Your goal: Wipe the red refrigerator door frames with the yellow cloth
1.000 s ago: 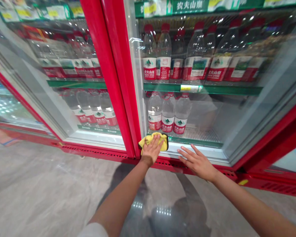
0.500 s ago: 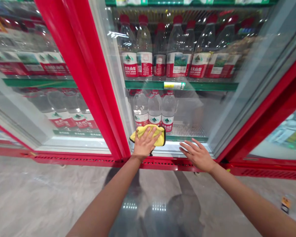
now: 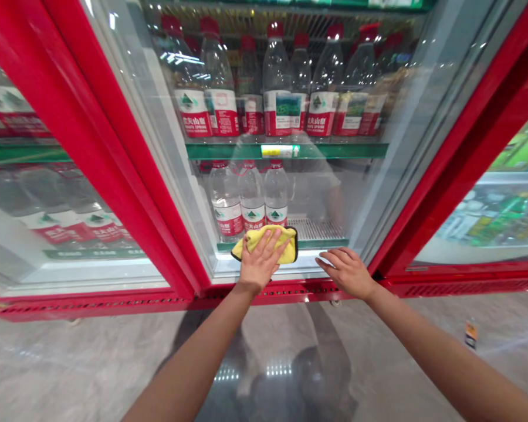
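Across the view stands a red-framed cooler (image 3: 143, 181), and its middle glass door (image 3: 312, 190) appears to be the part being worked. Behind the pane runs a green shelf edge (image 3: 347, 150), with a row of red-capped water bottles (image 3: 281, 82) above it and three lower bottles (image 3: 251, 190) grouped at the left below. A yellow cloth (image 3: 289, 253) with dark edging is at the bottom of this door, overlapping the bases of those three in view. On it the left hand (image 3: 259, 261) lies flat with its fingers somewhat spread, pressing rather than pinching. The right hand (image 3: 347, 275) is near it, holding nothing, its fingers extended and loosely bent; whether their tips touch the glass I cannot tell. To do this well, I would keep palm and fingers wholly behind the cloth and bear down evenly, so that no bare skin drags on the pane. Short, overlapping strokes should suit the narrow strip along the bottom rail, and the loose left corner of the cloth would probably work better folded under.
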{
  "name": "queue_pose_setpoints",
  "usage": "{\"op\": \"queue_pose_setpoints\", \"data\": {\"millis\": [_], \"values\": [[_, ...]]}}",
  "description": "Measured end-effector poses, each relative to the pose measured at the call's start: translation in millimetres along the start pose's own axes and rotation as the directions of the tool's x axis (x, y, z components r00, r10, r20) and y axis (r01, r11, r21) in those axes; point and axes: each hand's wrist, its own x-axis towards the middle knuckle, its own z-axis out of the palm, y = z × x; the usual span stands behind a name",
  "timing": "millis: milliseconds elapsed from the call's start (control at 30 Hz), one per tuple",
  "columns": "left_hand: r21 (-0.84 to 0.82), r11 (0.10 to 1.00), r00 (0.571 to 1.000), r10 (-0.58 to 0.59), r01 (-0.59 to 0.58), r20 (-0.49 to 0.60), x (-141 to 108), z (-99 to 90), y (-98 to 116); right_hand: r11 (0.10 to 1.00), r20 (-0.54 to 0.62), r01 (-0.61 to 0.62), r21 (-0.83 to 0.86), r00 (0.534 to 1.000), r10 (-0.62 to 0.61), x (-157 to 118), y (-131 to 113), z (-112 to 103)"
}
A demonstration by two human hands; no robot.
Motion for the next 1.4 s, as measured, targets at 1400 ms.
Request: {"op": "queue_pose_setpoints", "data": {"millis": [1400], "values": [[-0.215, 0.930, 0.955, 0.282, -0.296, -0.097, 42, 14.7, 92, 0.598, -0.039, -0.447, 0.665, 0.779, 0.625, -27, -33, -1]]}}
